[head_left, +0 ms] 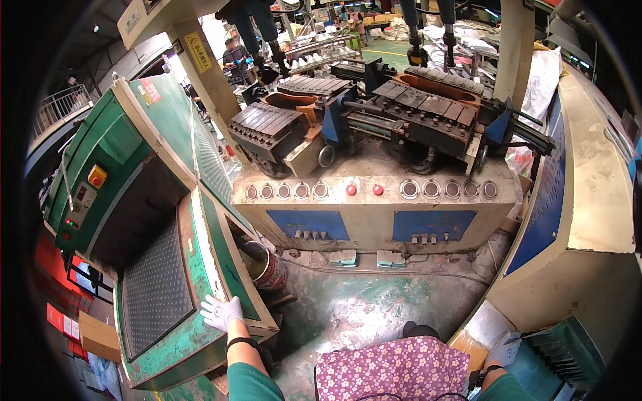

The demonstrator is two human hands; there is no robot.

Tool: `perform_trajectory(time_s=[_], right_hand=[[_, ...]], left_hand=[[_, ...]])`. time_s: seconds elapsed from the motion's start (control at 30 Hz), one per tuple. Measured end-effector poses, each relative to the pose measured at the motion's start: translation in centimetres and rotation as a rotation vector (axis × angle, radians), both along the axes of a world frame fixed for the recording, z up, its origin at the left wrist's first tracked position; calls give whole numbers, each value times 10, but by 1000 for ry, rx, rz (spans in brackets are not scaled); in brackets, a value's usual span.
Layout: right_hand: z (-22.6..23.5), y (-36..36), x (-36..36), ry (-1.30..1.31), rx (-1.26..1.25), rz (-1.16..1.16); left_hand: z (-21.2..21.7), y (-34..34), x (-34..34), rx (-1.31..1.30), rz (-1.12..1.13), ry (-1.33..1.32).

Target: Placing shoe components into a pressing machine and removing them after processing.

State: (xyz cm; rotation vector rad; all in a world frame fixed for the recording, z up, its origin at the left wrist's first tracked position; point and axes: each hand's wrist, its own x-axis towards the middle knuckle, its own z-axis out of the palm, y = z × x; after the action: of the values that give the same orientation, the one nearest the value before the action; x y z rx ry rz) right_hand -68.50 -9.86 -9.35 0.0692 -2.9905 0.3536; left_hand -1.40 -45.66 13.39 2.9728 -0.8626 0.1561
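Note:
My left hand, in a white glove, lies with its fingers spread on the cream-edged corner of a green conveyor machine. Inside that machine's opening is a dark, dotted belt. At the lower right, my right hand is also gloved and appears to rest with extended fingers against the metal edge of the cream machine. Nothing shows in either hand. Ahead stands a two-station press, with rows of metal plates around brown shoe-shaped forms.
A bucket stands between the green machine and the press. Two red buttons sit on the press front, and two pale green pedals on the floor below. A cardboard box lies at the left. People are in the background.

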Motion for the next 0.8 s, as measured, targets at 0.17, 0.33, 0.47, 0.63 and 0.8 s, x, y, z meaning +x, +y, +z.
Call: perform_trajectory(time_s=[0.17, 0.33, 0.47, 0.63, 0.8], right_hand=[[-5, 3, -3, 5, -3, -1], [14, -4, 4, -110, 42, -12], [20, -6, 6, -121, 27, -9], [5, 0, 0, -25, -3, -12], [4, 0, 1, -40, 10, -4]], left_hand=[[0, -2, 0, 14, 4, 14], [-1, -1, 2, 16, 15, 16], [0, -1, 0, 13, 12, 17], [1, -3, -2, 11, 8, 17], [-1, -1, 1, -2, 9, 12]])
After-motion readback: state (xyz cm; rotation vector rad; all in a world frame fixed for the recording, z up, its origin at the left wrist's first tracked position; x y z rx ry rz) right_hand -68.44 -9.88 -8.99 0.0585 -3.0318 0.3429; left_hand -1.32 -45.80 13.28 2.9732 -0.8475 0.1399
